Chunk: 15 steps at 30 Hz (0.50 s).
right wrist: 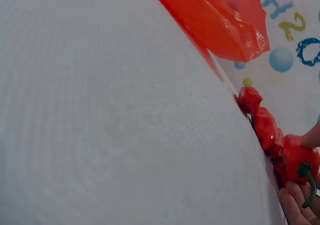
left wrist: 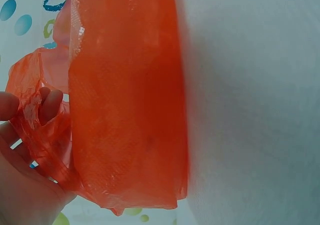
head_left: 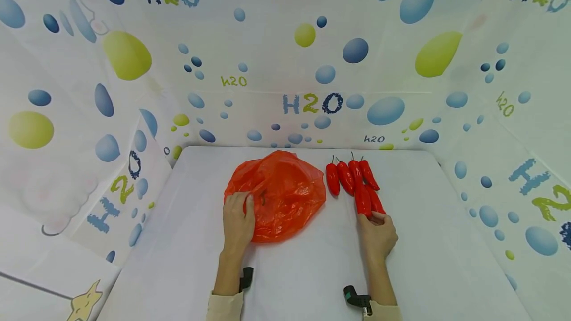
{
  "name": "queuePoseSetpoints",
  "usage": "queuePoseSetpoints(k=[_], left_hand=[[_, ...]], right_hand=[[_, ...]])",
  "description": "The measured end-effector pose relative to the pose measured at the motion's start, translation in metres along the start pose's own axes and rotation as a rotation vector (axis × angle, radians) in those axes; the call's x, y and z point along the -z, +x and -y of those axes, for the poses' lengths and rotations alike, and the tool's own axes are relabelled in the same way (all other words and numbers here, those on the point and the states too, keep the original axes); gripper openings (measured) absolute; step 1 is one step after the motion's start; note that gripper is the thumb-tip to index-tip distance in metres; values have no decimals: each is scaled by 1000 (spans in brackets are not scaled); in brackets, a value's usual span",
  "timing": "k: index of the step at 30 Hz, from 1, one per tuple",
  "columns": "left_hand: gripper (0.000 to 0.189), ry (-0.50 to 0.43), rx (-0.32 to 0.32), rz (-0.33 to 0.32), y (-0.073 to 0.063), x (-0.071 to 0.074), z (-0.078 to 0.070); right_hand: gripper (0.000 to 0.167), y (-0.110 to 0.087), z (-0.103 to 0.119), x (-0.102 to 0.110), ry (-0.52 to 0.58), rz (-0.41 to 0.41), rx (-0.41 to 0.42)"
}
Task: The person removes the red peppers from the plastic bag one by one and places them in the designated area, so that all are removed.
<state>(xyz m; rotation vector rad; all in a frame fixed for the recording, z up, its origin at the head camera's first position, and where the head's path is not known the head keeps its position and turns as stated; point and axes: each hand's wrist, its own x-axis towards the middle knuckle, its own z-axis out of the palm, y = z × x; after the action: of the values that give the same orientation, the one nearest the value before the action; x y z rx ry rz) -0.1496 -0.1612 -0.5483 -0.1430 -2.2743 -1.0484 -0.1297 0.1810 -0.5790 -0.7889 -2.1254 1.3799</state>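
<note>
An orange-red plastic bag [head_left: 285, 197] lies puffed up left of the middle of the table. My left hand [head_left: 238, 222] grips its near left edge; in the left wrist view the crumpled plastic [left wrist: 55, 150] runs between the fingers and thumb. On the right, my right hand [head_left: 378, 234] pinches a red pepper [head_left: 363, 202] at its near end. The right wrist view shows that pepper [right wrist: 296, 157] with its green stem facing the hand. Another red pepper [head_left: 376, 202] lies right beside it, partly hidden by the fingers.
Several more red peppers [head_left: 345, 177] lie side by side just beyond, stems pointing away, close to the bag's right side. The white table [head_left: 187, 261] is bounded at the back and sides by a curtain [head_left: 267, 53] printed with bubbles and H2O lettering.
</note>
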Motion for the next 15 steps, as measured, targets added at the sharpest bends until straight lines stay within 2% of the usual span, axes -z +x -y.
queuePoseSetpoints(k=[15], left_hand=[[24, -5, 9, 7, 0, 0, 1]], right_hand=[[35, 5, -2, 6, -59, -43, 4]])
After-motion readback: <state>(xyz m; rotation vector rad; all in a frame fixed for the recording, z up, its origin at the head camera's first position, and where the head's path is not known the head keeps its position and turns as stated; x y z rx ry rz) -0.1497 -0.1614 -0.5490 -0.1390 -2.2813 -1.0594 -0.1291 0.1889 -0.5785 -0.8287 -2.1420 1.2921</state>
